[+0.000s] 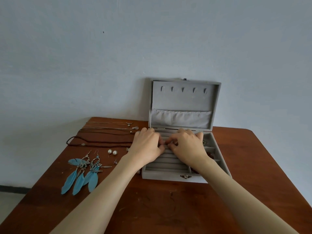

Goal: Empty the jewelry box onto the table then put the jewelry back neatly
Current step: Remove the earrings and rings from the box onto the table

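**Both hands work at the ring rolls of an open jewelry box**

We see the grey velvet-covered jewelry box (175,174) standing open on the reddish-brown wooden tabletop (168,208), its lid propped against the pale wall. Over the padded ring rolls in the box's left section, the left hand (148,146) and right hand (185,146) meet with fingers curled, fingertips almost touching. We judge that each grip is pinching something small at a slot between the rolls, but the piece itself is hidden behind the fingers, and we cannot tell whether it is going in or coming out.

Left of the box lie the pieces already out: a pair of blue feather drop earrings (82,174), two white pearl studs (112,152), a tiny dark stud (115,161), thin silver chain necklaces (109,126) and a dark braided cord necklace (94,142). In the box's right-hand compartments some dark reddish beads (211,155) and a small metal piece (205,142) remain.

The risks, as we read them: a small item could slip from the fingertips and vanish between the rolls, or bounce off the tabletop. The left forearm passes close above the small studs beside the box; a careless draw-back could sweep them away. The necklaces lie near each other and could tangle if lifted together.
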`<action>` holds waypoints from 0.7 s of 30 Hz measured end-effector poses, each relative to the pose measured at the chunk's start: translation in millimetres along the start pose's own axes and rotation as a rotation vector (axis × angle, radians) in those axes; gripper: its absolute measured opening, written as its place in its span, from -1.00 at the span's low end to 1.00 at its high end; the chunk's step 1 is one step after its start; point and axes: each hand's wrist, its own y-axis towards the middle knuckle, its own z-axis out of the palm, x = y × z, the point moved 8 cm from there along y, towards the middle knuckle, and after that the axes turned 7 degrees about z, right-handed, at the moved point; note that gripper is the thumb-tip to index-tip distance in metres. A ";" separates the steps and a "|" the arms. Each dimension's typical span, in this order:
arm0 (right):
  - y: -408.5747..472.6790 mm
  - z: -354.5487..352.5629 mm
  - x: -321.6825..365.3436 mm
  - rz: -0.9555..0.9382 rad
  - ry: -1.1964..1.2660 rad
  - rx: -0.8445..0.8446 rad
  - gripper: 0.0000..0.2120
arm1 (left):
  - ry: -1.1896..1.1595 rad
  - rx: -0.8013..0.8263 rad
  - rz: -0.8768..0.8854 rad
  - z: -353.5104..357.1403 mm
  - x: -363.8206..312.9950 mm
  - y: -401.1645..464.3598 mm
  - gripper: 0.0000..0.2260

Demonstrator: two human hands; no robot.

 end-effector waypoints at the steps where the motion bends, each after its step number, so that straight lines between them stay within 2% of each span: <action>1: -0.5 -0.5 1.0 -0.018 -0.032 -0.007 -0.80 | 0.011 -0.007 0.004 -0.3 -0.1 -0.9 -0.81; 5: -0.2 -1.4 4.6 -0.054 -0.091 0.022 -0.80 | 0.014 -0.036 0.020 -2.0 -1.0 -3.1 -0.82; 9: 6.6 2.5 5.4 -0.051 -0.077 0.147 -0.84 | -0.016 -0.064 0.038 -3.8 -1.9 -5.3 -0.83; 15: 15.6 5.2 4.2 -0.040 -0.041 0.307 -0.92 | -0.246 -0.097 0.006 -9.6 3.9 -10.6 -0.94; 21: 6.7 2.3 9.0 -0.102 -0.045 0.222 -0.83 | -0.470 -0.060 -0.019 -18.8 13.8 -29.2 -0.86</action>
